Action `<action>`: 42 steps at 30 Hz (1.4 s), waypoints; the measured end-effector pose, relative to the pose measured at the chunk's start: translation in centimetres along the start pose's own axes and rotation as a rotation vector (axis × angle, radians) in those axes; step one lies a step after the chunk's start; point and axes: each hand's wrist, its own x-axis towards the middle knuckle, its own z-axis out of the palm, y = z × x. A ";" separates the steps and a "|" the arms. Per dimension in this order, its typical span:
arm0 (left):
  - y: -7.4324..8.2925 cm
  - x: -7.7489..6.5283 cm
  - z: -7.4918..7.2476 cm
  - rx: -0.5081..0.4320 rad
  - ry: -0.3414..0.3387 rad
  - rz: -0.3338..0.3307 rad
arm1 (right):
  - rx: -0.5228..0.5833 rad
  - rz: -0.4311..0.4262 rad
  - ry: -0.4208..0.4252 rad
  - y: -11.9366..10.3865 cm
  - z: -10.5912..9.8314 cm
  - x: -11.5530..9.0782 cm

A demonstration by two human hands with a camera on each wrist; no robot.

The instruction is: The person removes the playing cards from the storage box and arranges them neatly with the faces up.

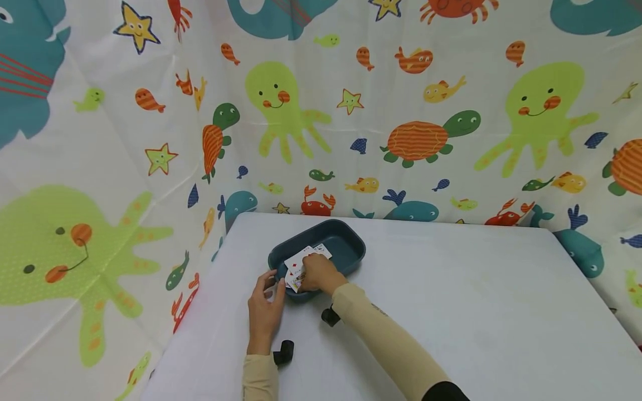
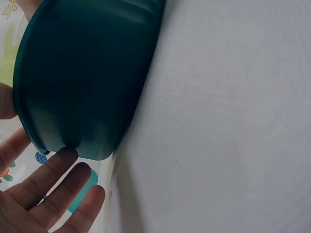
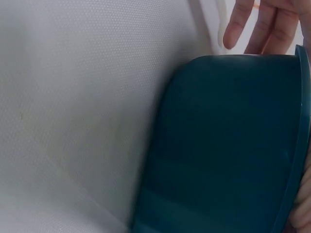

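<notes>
A dark teal plastic basin stands on the white table, with several playing cards lying overlapped in its left part. My right hand reaches over the near rim into the basin. Its fingers are bent down and pinch at a playing card near the front left; the fingertips are largely hidden. My left hand is at the basin's left end, thumb and fingers spread about the rim corner. In the left wrist view, its fingers lie loosely against the outer wall. The basin's wall hides the cards from both wrist views.
The white-covered table extends to the right of the basin. Behind and at the left hangs a curtain printed with sea animals. Black wrist cameras are on both wrists, close to the tabletop.
</notes>
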 end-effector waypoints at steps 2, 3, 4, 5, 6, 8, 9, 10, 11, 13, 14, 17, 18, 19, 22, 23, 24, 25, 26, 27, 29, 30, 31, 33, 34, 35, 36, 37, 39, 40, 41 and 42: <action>0.2 0.0 0.1 0.005 0.007 0.006 | 0.001 -0.002 0.005 0.0 -0.1 -0.1; 0.2 -0.1 0.1 0.002 0.010 0.011 | 0.001 -0.004 0.006 0.0 -0.1 -0.1; 0.3 -0.1 0.1 0.000 0.013 0.016 | 0.003 -0.007 0.007 0.1 -0.2 -0.2; 0.3 -0.2 0.1 0.000 0.015 0.020 | 0.011 -0.005 0.006 0.1 -0.2 -0.3; 0.4 -0.2 0.2 -0.001 0.015 0.022 | 0.016 -0.005 0.003 0.1 -0.2 -0.3; 0.4 -0.3 0.2 -0.007 0.017 0.029 | 0.027 -0.001 -0.003 0.1 -0.3 -0.5; 0.5 -0.4 0.2 -0.011 0.018 0.032 | 0.033 0.002 -0.006 0.2 -0.3 -0.5; 0.5 -0.5 0.2 -0.010 0.017 0.032 | 0.041 0.007 -0.008 0.2 -0.3 -0.6; 0.5 -0.5 0.2 -0.009 0.017 0.034 | 0.050 0.013 -0.012 0.3 -0.3 -0.7; 0.6 -0.7 0.1 -0.006 0.013 0.027 | 0.057 0.019 -0.015 0.4 -0.4 -1.0; 0.6 -0.7 0.1 -0.004 0.010 0.022 | 0.060 0.020 -0.013 0.4 -0.4 -1.1; 0.8 -0.9 0.0 0.000 0.002 0.006 | 0.058 0.011 -0.007 0.5 -0.6 -1.4; 0.9 -1.0 -0.1 0.001 0.000 0.000 | 0.058 0.005 -0.001 0.6 -0.6 -1.5; 0.9 -1.1 -0.1 0.002 0.000 -0.001 | 0.061 -0.001 0.006 0.7 -0.7 -1.6; 1.1 -1.2 -0.2 0.000 0.002 0.001 | 0.070 -0.020 0.036 1.1 -0.7 -1.7; 1.2 -1.2 -0.2 0.002 0.004 0.003 | 0.079 -0.024 0.047 1.2 -0.7 -1.7; 1.2 -1.3 -0.2 0.004 0.006 0.003 | 0.086 -0.029 0.056 1.4 -0.7 -1.8; 1.3 -1.3 -0.2 0.009 0.006 0.005 | 0.099 -0.029 0.065 1.5 -0.7 -1.9; 1.3 -1.4 -0.2 0.013 0.006 0.007 | 0.117 -0.028 0.072 1.7 -0.8 -2.1; 1.3 -1.5 -0.2 0.017 0.008 0.009 | 0.139 -0.023 0.077 1.8 -0.8 -2.2; 1.4 -1.6 -0.2 0.023 0.013 0.015 | 0.197 -0.012 0.087 2.1 -1.1 -2.6; 1.4 -1.6 -0.2 0.024 0.017 0.018 | 0.222 -0.006 0.095 2.2 -1.2 -2.8; 1.4 -1.7 -0.3 0.025 0.021 0.022 | 0.255 -0.002 0.105 2.4 -1.4 -3.0; 1.4 -1.8 -0.3 0.020 0.033 0.022 | 0.301 -0.007 0.130 2.8 -1.7 -3.4; 1.4 -1.9 -0.3 0.020 0.040 0.023 | 0.318 -0.015 0.147 3.0 -1.9 -3.6; 1.4 -2.0 -0.3 0.019 0.047 0.022 | 0.333 -0.027 0.168 3.2 -2.0 -3.7; 1.3 -2.1 -0.3 0.020 0.052 0.017 | 0.349 -0.039 0.188 3.4 -2.1 -4.0; 1.3 -2.2 -0.3 0.019 0.058 0.013 | 0.361 -0.049 0.209 3.6 -2.3 -4.2; 1.2 -2.4 -0.3 0.018 0.069 0.005 | 0.380 -0.059 0.244 4.1 -2.7 -4.9; 1.2 -2.5 -0.3 0.017 0.074 0.001 | 0.393 -0.061 0.263 4.4 -2.9 -5.3; 1.2 -2.6 -0.3 0.015 0.077 -0.002 | 0.406 -0.060 0.283 4.8 -3.1 -5.7; 1.2 -2.6 -0.3 0.017 0.079 -0.005 | 0.421 -0.052 0.299 5.2 -3.3 -6.2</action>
